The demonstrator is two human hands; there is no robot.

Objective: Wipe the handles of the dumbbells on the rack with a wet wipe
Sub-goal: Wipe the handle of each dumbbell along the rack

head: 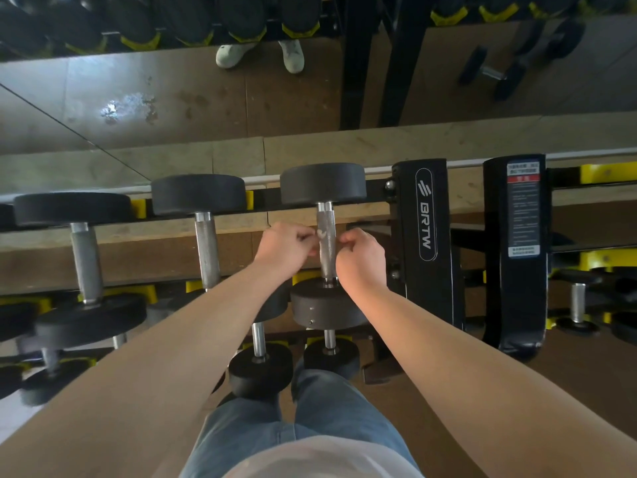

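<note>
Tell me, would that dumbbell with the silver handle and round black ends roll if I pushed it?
Probably heavy: its thick round black ends look solid. It could roll, since the ends are round, but the black rack rail likely holds it. The rough-patterned silver metal handle shouldn't be slippery.

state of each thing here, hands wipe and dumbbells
left hand: curled, pinching a white scrap, likely the wet wipe, at the handle
right hand: curled beside the same handle, grip unclear
rightmost top dumbbell: racked, between both hands
middle dumbbell: racked, untouched
left dumbbell: racked, untouched
</note>
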